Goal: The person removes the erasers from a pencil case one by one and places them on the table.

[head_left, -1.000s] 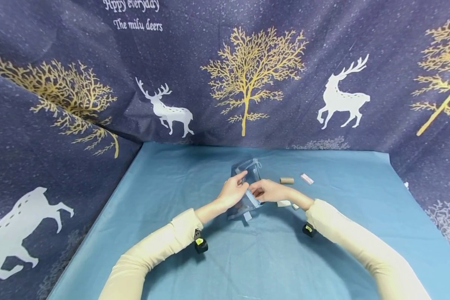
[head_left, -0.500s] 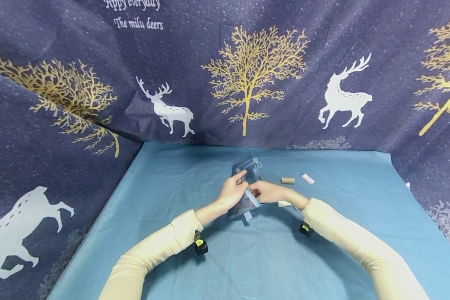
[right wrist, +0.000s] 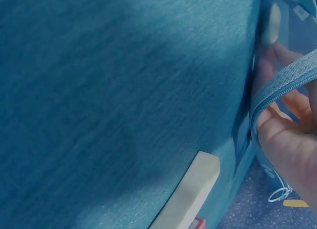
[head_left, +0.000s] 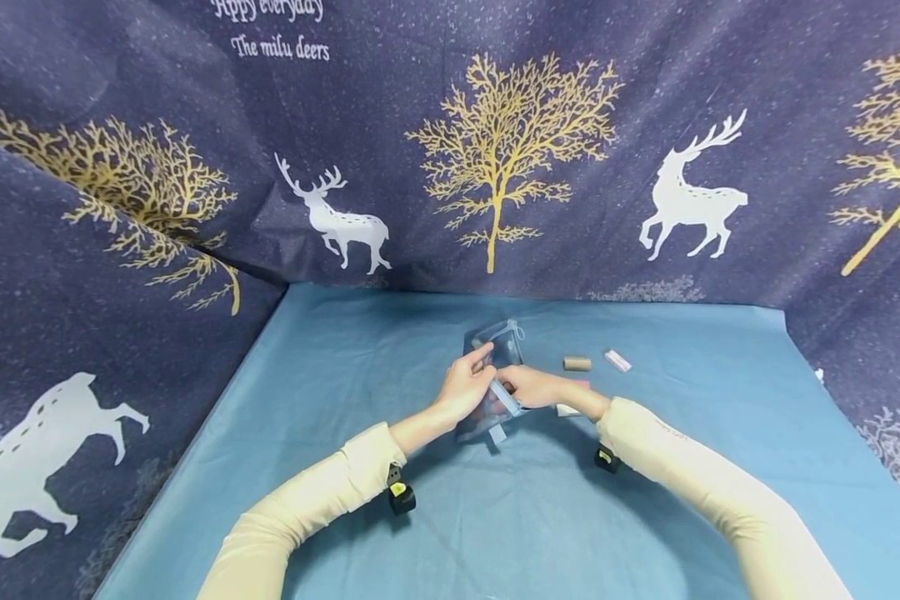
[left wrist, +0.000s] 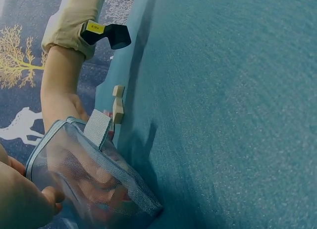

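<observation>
The left hand (head_left: pixel 465 385) grips the rim of a blue mesh pouch (head_left: pixel 506 398) over the table (head_left: pixel 495 525); the right hand (head_left: pixel 534 387) is inside it, its grip unclear. A pale oblong piece (right wrist: pixel 271 25) shows by the right fingertips. Outside lie a whitish block (right wrist: pixel 188 194), a tan cylinder (head_left: pixel 577 363) and a pink-and-white piece (head_left: pixel 617 360).

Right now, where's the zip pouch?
In the head view, the pouch is lower-right of centre, left of the brown cylinder, gripped by the left hand with the right hand partly inside.
</observation>
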The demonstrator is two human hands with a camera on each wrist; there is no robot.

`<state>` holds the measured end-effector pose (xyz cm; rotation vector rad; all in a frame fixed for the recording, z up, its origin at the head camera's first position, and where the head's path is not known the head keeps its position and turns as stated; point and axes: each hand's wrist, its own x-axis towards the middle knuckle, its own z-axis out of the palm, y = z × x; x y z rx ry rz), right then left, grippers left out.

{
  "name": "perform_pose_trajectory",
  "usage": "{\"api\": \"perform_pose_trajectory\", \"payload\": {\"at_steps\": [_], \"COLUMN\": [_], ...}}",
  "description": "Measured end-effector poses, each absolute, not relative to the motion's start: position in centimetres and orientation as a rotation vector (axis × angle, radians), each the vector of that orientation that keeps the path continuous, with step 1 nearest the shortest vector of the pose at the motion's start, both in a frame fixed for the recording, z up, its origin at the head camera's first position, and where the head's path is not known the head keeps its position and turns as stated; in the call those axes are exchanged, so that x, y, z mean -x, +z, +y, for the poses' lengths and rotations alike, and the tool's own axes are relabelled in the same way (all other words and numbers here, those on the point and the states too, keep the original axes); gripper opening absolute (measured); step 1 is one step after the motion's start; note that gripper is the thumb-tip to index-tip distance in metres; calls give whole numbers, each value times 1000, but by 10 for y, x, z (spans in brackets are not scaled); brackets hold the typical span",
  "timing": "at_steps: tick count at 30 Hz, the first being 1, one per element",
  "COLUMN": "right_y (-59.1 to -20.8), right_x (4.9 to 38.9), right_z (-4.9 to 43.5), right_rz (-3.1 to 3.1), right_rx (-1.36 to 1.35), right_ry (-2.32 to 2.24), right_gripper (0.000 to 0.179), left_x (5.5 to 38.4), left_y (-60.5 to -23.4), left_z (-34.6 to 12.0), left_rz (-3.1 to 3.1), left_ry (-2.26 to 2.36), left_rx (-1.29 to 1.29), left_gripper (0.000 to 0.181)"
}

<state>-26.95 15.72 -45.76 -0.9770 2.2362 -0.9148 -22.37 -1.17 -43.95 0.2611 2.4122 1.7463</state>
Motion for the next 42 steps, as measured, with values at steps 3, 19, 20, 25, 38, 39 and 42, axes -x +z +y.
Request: {"api": "perform_pose_trajectory", "payload": {"at_steps": [3, 19, 20, 25, 38, 39, 42], "right_y": [-460, -460, -459, -461, -457, -457, -456], "right_x": [270, 271, 271, 272, 272, 273, 273], "right_z": [157, 152, 152, 153, 169, 170, 173], "right_rz": [2266, 2332, 2332, 2324, 2399, 2407, 2424], "right_rx": [1001, 1004, 1011, 1054, 1033, 1037, 1043], "right_ry": [-897, -780, -778, -776, -868, -871, -870], "right_gripper": [38, 17, 16, 15, 23, 26, 27], "left_x": [224, 222, 222, 221, 223, 222, 223], "left_y": [-439, -440, -439, -439, -439, -439, -439], "left_z": [-11, -9, -9, -10, -8, -8, -8], "left_rz": [2409, 2404, 2400, 2394, 2427, 2424, 2424], "left_ry": [1747, 1744, 1747, 1751, 1740, 1741, 1738], "left_rx": [-261, -295, -295, -289, -286, -284, -281], "left_gripper": [53, 53, 54, 53, 53, 54, 54]}}
